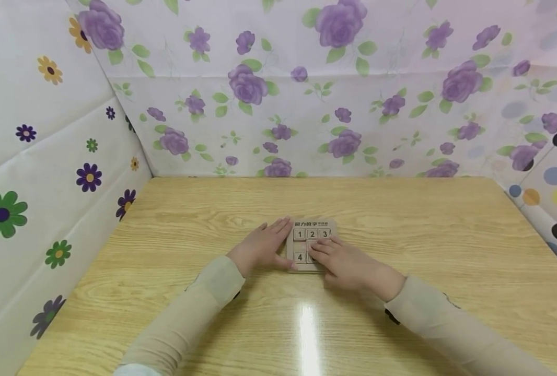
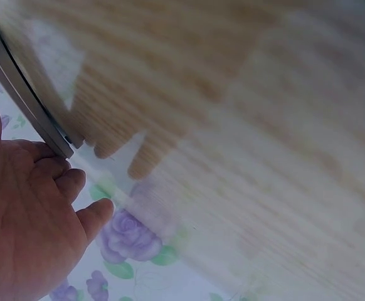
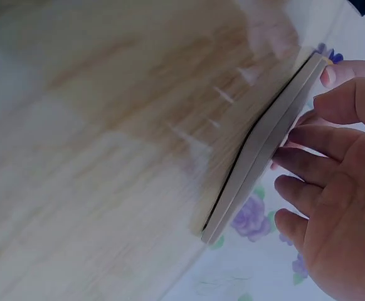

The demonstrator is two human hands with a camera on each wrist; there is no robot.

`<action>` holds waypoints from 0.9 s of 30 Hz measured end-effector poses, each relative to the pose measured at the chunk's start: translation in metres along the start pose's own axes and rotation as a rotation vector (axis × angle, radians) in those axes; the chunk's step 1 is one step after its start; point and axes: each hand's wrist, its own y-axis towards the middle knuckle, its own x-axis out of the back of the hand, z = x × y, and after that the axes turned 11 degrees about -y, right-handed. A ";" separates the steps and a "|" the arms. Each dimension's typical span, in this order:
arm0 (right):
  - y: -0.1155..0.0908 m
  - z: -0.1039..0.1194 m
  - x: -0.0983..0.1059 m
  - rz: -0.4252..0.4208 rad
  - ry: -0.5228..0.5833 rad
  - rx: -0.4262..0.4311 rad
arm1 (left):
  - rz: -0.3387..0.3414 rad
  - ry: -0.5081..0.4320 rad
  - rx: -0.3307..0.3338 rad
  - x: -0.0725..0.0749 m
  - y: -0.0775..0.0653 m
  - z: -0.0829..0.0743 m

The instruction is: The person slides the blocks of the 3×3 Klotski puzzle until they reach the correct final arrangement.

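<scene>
A pale number slide puzzle (image 1: 310, 223) lies flat on the table, with dark lettering along its top edge. Tiles 1, 2 and 3 form its top row; tile 4 (image 1: 300, 257) is lower left, and a gap shows between 1 and 4. My left hand (image 1: 262, 249) holds the puzzle's left side, fingers by the upper corner and thumb at the lower one. Over the right part, fingertips of my right hand (image 1: 349, 263) rest on the tiles, covering several. In the right wrist view, the puzzle's edge (image 3: 264, 147) is beside those fingers.
The wood-grain table (image 1: 189, 209) reflects a bright light near its front. Purple-flowered cloth (image 1: 278, 104) stands behind it, daisy-patterned cloth (image 1: 62, 156) at the left and dotted cloth (image 1: 548, 183) at the right.
</scene>
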 end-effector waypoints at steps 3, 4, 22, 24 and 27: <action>0.002 -0.001 -0.002 -0.009 0.005 0.002 | -0.004 0.001 -0.002 0.000 0.000 0.000; 0.003 0.000 -0.002 -0.012 0.008 0.004 | -0.004 0.002 0.000 0.000 0.000 0.000; 0.012 0.002 -0.002 -0.045 0.057 0.060 | -0.008 0.011 -0.014 0.000 0.000 -0.001; 0.008 0.002 -0.001 -0.047 0.040 0.060 | -0.004 0.015 -0.012 0.001 0.000 -0.001; 0.001 0.000 -0.001 -0.053 0.019 0.057 | -0.004 0.013 -0.012 0.001 0.000 -0.001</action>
